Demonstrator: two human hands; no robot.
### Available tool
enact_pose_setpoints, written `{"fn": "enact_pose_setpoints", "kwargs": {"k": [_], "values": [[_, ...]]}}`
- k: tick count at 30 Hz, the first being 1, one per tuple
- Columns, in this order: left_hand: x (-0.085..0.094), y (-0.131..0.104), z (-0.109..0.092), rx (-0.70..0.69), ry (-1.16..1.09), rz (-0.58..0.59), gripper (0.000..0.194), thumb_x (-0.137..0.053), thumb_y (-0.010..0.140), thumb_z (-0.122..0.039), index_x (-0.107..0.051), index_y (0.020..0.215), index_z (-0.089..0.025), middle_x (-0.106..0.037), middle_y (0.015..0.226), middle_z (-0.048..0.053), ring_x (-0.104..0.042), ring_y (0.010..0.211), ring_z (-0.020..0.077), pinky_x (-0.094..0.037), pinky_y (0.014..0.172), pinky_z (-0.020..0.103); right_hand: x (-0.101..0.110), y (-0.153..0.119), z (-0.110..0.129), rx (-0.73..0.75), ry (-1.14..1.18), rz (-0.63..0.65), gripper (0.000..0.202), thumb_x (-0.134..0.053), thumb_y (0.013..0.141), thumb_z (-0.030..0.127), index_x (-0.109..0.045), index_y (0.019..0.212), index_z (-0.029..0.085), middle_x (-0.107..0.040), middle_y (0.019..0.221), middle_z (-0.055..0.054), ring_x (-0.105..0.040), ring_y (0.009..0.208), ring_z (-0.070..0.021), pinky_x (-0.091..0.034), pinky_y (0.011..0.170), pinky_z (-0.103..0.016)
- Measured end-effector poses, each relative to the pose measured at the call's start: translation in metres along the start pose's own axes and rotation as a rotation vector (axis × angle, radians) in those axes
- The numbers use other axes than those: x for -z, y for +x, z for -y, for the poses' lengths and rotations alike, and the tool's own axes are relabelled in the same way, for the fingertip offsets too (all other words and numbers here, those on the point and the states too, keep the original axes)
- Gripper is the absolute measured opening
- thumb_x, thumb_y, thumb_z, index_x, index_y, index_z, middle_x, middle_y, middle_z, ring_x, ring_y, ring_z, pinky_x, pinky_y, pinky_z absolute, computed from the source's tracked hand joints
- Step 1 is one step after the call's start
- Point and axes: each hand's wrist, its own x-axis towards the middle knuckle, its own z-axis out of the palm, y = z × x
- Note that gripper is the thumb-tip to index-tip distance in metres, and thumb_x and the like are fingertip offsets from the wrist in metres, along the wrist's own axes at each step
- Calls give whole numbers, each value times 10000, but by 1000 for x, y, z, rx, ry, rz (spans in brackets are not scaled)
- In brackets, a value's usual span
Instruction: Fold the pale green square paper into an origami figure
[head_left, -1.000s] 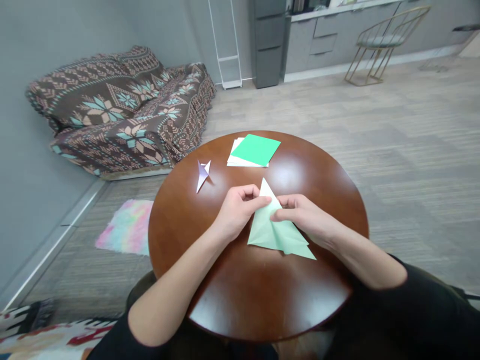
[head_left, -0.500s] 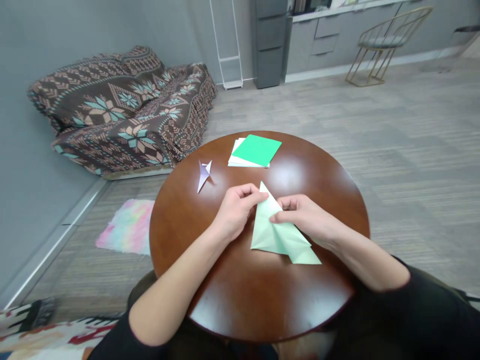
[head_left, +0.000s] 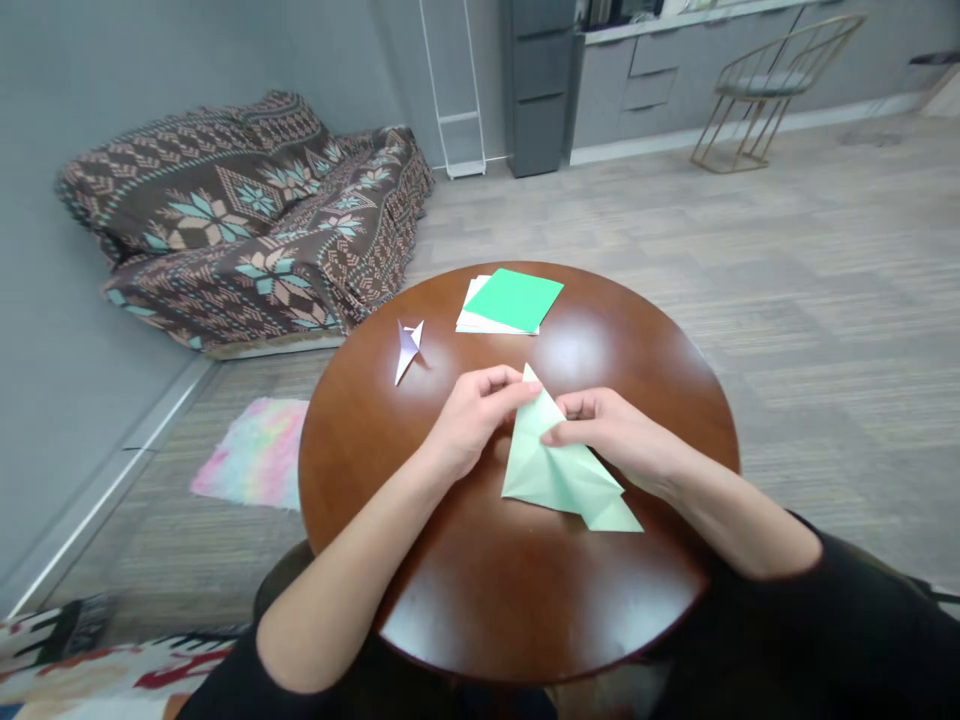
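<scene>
left hand (head_left: 476,415): fingers grasping pale green paper (head_left: 551,472) near its top tip, thumb on upper face
right hand (head_left: 611,432): fingers grasping same paper at right edge, thumb on upper face
pale green paper: folded, creased, pointed at top, between both hands, over middle of round brown counter (head_left: 525,600)
green sheet (head_left: 517,300): flat on white sheets (head_left: 470,322), far side of counter
purple folded paper (head_left: 407,350): on counter, left of sheets

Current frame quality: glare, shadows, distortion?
Head view: white glare on the glossy table, far side and near edge; same head view, soft shadow beside the purple folded paper, creases readable on the pale green paper; head view's upper right, the chair looks slanted and stretched.
</scene>
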Motion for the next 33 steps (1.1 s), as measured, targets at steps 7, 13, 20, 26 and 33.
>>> {"fn": "enact_pose_setpoints", "kwargs": {"k": [7,13,20,26,33], "values": [[0,-2,10,-19,216,56,252,-776,760,-377,-713,820,-141,-672,751,29,-587,658,150,-452,646,278,1,1,0,-32,73,-14,172,-725,631,258,-594,679,156,-644,638,-7,-515,529,-107,-351,528,-238],[0,-2,8,-59,247,28,232,-760,760,-369,-710,782,-144,-677,735,31,-589,646,158,-449,630,279,-1,0,-2,-42,37,-14,142,-706,652,238,-589,668,159,-638,629,-3,-509,518,-104,-340,511,-234],[5,5,5,-161,221,-116,184,-734,760,-321,-696,793,-144,-676,749,20,-595,682,158,-460,665,268,17,-8,12,74,-17,37,296,-778,717,358,-669,928,181,-701,862,-32,-633,742,-170,-458,640,-266],[11,13,8,-226,214,-279,172,-732,751,-306,-675,788,-148,-681,764,19,-611,717,170,-472,674,266,21,-16,12,405,-370,-288,416,-781,756,343,-574,1097,227,-702,1099,-70,-651,1076,-259,-487,937,-384],[5,7,6,-156,52,-161,220,-751,757,-315,-685,883,-147,-718,901,55,-635,801,187,-486,744,280,19,-24,15,497,-395,-291,298,-712,807,271,-571,1068,249,-703,828,-11,-671,762,-217,-486,650,-305]]}}
